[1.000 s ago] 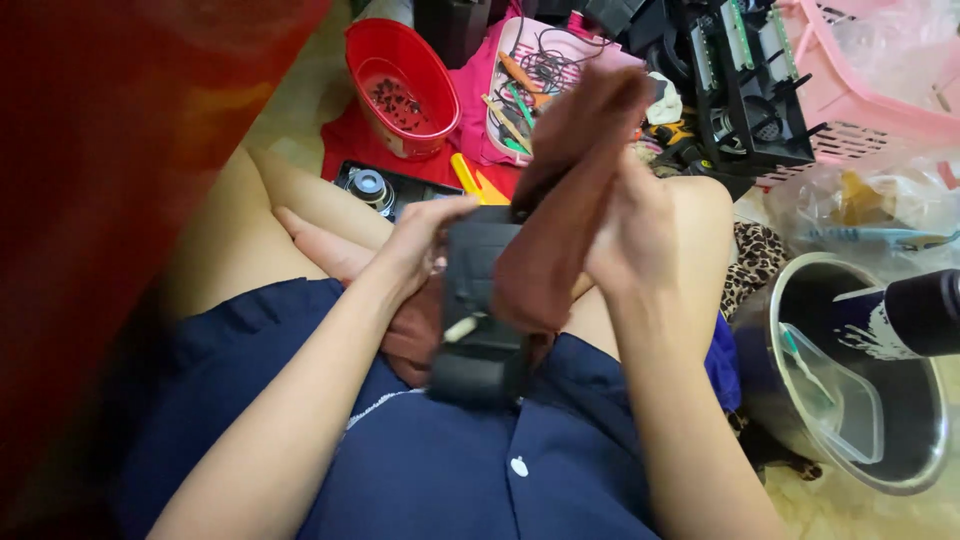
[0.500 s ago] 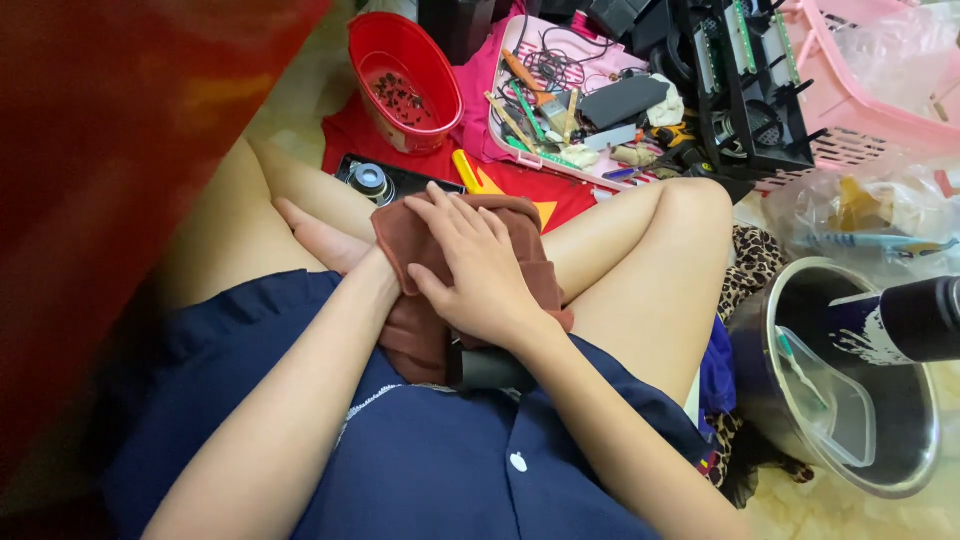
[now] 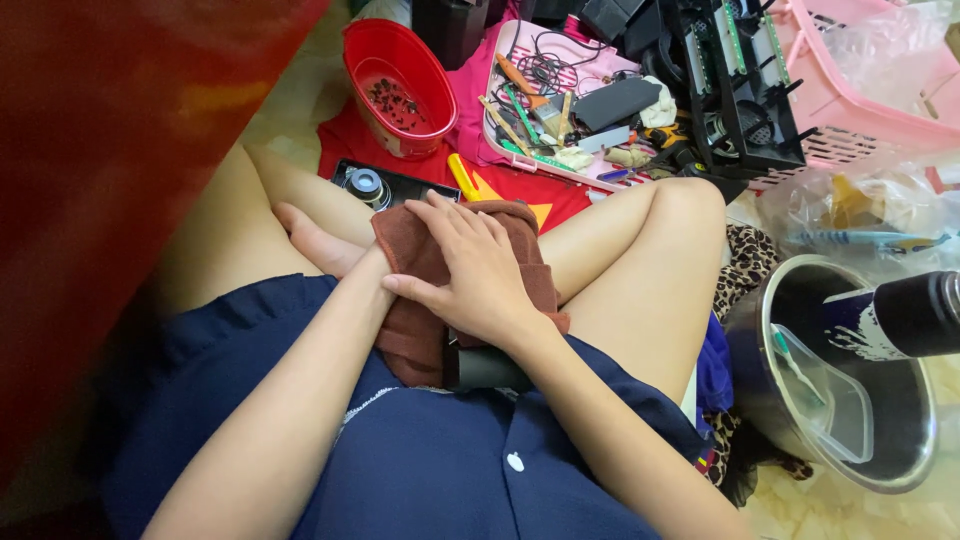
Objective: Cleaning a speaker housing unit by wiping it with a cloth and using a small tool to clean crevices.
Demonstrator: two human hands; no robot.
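Big red blur eats the whole left edge, can't tell what it is. Left hand (image 3: 385,262) is tucked under the brown cloth (image 3: 425,310) in the lap, so its grip is anyone's guess. Right hand (image 3: 470,270) lies flat and spread on top. A black object (image 3: 490,368) pokes out below, mostly covered. Steel pot (image 3: 840,390) sits far right, cut off

Under my right hand (image 3: 478,275) I am feeling a brown cloth (image 3: 425,300), soft, matt and slightly napped, wrapping a black device (image 3: 487,368) that is looking like smooth, dull plastic. My navy shirt (image 3: 450,470) is showing as plain matt fabric. The red bowl (image 3: 398,85) is gleaming like glossy plastic, the pot (image 3: 905,455) is shining as brushed metal, and the pink basket (image 3: 850,110) is looking like matt plastic.
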